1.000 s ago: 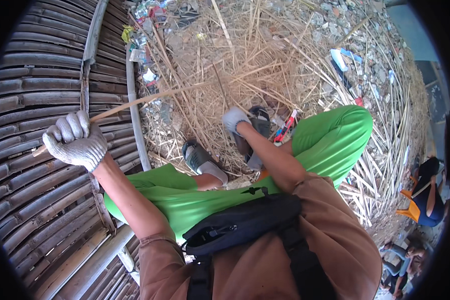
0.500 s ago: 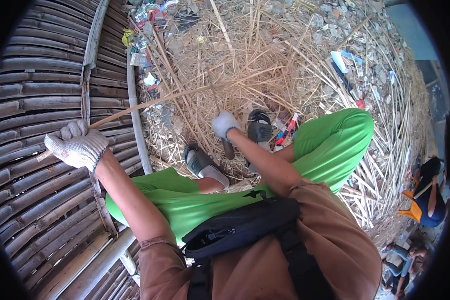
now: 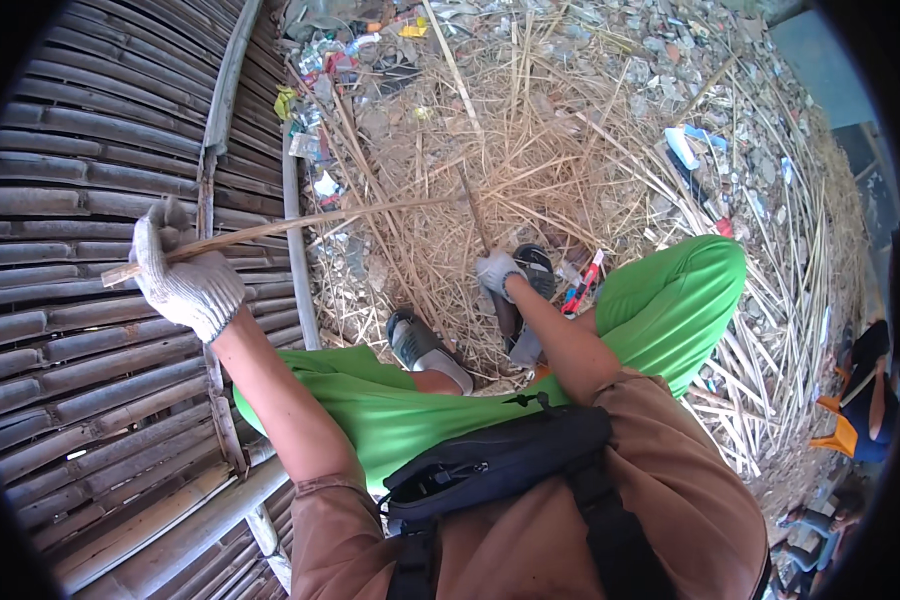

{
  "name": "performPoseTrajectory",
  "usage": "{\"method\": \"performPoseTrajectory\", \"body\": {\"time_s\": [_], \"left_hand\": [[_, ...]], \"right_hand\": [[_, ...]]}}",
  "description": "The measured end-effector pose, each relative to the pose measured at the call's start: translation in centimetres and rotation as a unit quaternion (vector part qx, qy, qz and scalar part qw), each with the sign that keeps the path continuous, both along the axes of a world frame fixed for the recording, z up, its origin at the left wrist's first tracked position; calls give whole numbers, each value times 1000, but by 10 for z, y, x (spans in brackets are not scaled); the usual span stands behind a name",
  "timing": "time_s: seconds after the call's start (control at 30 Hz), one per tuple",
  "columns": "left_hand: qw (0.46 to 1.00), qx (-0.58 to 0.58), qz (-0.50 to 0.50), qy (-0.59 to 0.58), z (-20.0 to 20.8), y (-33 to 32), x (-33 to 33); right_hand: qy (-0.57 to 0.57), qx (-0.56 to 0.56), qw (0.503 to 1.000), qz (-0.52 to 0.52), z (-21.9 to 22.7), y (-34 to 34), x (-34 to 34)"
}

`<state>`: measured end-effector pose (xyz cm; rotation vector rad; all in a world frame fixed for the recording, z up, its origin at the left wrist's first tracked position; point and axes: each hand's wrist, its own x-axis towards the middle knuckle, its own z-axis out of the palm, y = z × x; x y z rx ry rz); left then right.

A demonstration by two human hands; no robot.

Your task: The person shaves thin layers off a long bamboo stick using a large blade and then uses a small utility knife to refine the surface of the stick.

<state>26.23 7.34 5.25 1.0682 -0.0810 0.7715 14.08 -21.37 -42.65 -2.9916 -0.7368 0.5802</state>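
A long thin bamboo strip (image 3: 310, 218) stretches from my left hand to the middle of the view, above the litter. My gloved left hand (image 3: 188, 275) holds it near its thicker end, with the fingers loosely curled and partly lifted. In my gloved right hand (image 3: 497, 272), closed in front of my right foot, is a knife (image 3: 475, 212). Its narrow dark blade points away from me and its brown handle shows below the fist. The blade's upper part meets or crosses the strip's far end; whether it cuts in is too small to tell.
A bamboo slat wall (image 3: 80, 260) rises on my left. Straw and shavings (image 3: 540, 140) cover the ground between sandalled feet. A red tool (image 3: 582, 285) lies beside my right knee, and pale strips (image 3: 740, 350) lie further right. People (image 3: 875, 390) are at the far right edge.
My right hand has come nearer to me and right, bringing the blade into plain sight. The left hand's fingers have loosened from a tight fist around the strip. The view has shifted slightly.
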Motion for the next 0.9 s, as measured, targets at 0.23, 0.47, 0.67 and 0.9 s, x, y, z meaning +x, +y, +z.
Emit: {"method": "performPoseTrajectory", "body": {"time_s": [0.23, 0.47, 0.67, 0.9], "left_hand": [[955, 16, -288, -64, 18, -21, -14], [944, -2, -320, -84, 10, -31, -29], [961, -8, -267, -69, 12, -16, -44], [950, -7, -305, -71, 6, -17, -39]], "right_hand": [[37, 277, 849, -449, 52, 6, 0], [8, 446, 825, -346, 322, 88, 11], [8, 354, 883, -308, 297, 75, -7], [58, 325, 858, -394, 207, 27, -14]]}}
